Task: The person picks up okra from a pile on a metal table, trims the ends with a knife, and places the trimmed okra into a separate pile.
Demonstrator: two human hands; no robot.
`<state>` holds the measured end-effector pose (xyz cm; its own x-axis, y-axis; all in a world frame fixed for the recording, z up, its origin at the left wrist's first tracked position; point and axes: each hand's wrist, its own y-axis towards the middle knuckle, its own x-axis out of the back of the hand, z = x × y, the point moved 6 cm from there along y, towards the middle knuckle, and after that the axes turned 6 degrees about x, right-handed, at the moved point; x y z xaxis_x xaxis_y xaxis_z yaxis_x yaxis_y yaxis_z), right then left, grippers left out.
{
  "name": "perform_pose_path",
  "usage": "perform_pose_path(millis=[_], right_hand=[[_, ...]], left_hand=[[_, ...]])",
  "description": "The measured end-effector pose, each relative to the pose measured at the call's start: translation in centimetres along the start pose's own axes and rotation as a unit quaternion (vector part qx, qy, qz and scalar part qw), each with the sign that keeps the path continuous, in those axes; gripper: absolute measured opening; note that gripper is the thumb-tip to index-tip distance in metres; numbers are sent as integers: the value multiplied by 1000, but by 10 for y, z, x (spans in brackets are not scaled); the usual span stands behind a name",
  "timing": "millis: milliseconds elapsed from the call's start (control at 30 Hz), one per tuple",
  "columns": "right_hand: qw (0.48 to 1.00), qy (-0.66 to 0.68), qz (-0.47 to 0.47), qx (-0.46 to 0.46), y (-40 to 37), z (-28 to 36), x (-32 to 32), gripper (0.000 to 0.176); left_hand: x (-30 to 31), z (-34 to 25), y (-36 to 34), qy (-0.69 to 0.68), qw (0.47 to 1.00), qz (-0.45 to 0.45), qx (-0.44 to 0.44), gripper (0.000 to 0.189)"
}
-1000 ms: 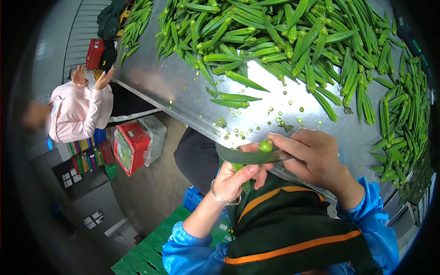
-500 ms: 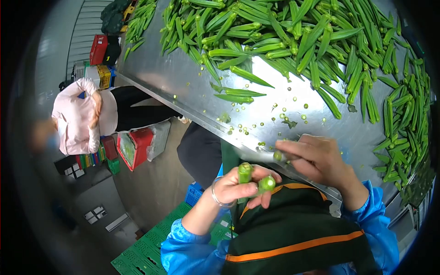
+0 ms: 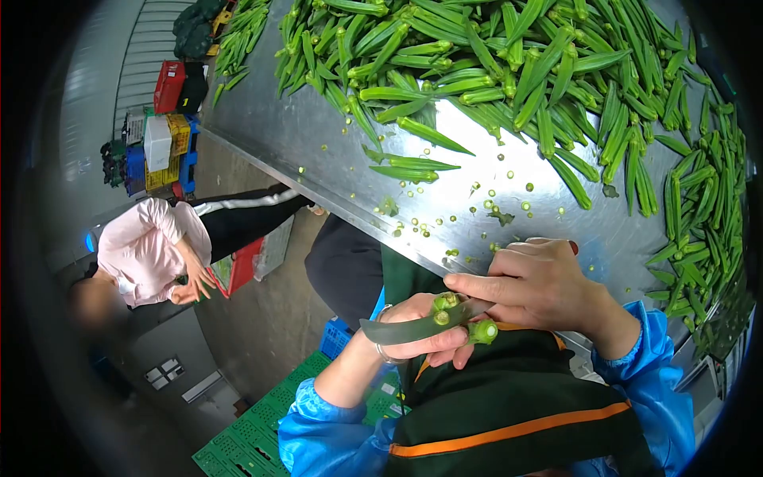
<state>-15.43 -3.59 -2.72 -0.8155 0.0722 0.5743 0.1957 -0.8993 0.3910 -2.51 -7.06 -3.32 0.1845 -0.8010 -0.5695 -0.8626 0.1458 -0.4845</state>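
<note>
My left hand [image 3: 412, 347] is closed round okra pods [image 3: 483, 331], their cut, pale stem ends pointing up and out past the fingers. In my right hand [image 3: 540, 282] is a knife [image 3: 397, 330], its handle hidden in the curled fingers. The blade lies across the stem end of one held pod, over my left hand, and a small round slice shows on its flat. How many pods I hold is hidden. Beyond my hands, a big heap of okra [image 3: 477, 56] covers the far part of the metal table [image 3: 310, 135].
Small cut stem ends [image 3: 425, 230] and leaf bits litter the table near its front edge. More okra [image 3: 703, 207] lies to the right. Green crates [image 3: 262, 433] stand below on the left. A person in a pink top [image 3: 151, 246] is at the left, near a red crate [image 3: 246, 266].
The right hand has moved down and left, bringing the knife blade across the pods in the left hand. At left, the person in pink has leaned and moved their hands lower.
</note>
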Motion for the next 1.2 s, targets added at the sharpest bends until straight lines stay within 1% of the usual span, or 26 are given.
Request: perform_pose_path(millis=[67, 133, 167, 200, 233, 267, 300, 367, 400, 467, 533, 600, 633, 667, 700, 733, 767, 800, 833, 867, 900, 967, 1033, 1133, 1167, 1200], right_hand=[[1000, -9, 4, -1, 0, -1, 0, 45], [1000, -27, 6, -15, -6, -10, 0, 44], [999, -44, 8, -30, -11, -16, -2, 42], [999, -44, 8, -28, -21, -20, -4, 42], [995, -52, 33, -78, -36, -30, -11, 42], [988, -56, 62, -127, -46, -38, -18, 41], [988, -49, 67, -127, -45, -34, -20, 41], [991, -2, -29, -130, -36, -24, -6, 40], [991, -5, -31, -132, -31, -21, -2, 40], [998, -2, -18, -67, -22, -8, 2, 38], [998, 13, -18, -66, -22, -10, 3, 36], [998, 31, -17, -60, -24, -13, -3, 34], [987, 57, -72, -130, -34, -26, -6, 30], [968, 84, -126, -198, -45, -37, -8, 26], [969, 85, -125, -195, -52, -38, -9, 26], [937, 162, -108, -291, -66, -48, -16, 23], [888, 236, -88, -384, -78, -55, -25, 21], [888, 237, -87, -384, -80, -54, -25, 21], [871, 266, -76, -405, -84, -54, -27, 20], [854, 293, -66, -425, -87, -54, -30, 19], [853, 290, -68, -428, -86, -54, -30, 19], [847, 303, -93, -427, -83, -52, -32, 20], [852, 299, -97, -419, -79, -52, -28, 21], [853, 302, -105, -412, -75, -54, -26, 21], [849, 307, -108, -416, -74, -54, -26, 21], [849, 310, -107, -415, -72, -54, -27, 21]], left_hand=[[-1, -6, -3, 26, 1000, -6, 1, 42], [5, 1, -8, 4, 988, -98, 121, 32], [5, 1, -8, 4, 988, -98, 121, 32], [2, -12, -8, 105, 991, -82, 16, 28], [-4, -25, -8, 204, 973, -65, -90, 26], [0, -28, -8, 232, 968, -93, -16, 25], [7, -22, -6, 267, 957, -116, 2, 26], [16, -13, -4, 296, 941, -156, 52, 26], [15, -15, -3, 335, 927, -170, -6, 26], [17, -14, 0, 349, 921, -170, 22, 27], [20, -11, 1, 363, 914, -175, 52, 28], [24, -4, 0, 267, 946, -181, 38, 32], [26, -3, 0, 218, 958, -185, 30, 34], [34, -8, -2, 222, 951, -215, 32, 37], [54, -1, -7, 217, 938, -268, 46, 37], [82, 5, -13, 230, 902, -356, 81, 36], [106, -5, -18, 353, 816, -448, 87, 36], [123, -14, -18, 492, 712, -501, -5, 32], [140, -16, -13, 603, 643, -468, -61, 29], [152, -17, -5, 618, 635, -459, -58, 31], [165, -15, 3, 618, 637, -457, -61, 31], [173, -11, 23, 722, 542, -420, -91, 36], [178, -13, 28, 718, 537, -436, -82, 39], [182, -18, 20, 690, 577, -427, -95, 36], [178, -17, 16, 689, 577, -428, -93, 36], [177, -14, 9, 629, 632, -449, -61, 33]])
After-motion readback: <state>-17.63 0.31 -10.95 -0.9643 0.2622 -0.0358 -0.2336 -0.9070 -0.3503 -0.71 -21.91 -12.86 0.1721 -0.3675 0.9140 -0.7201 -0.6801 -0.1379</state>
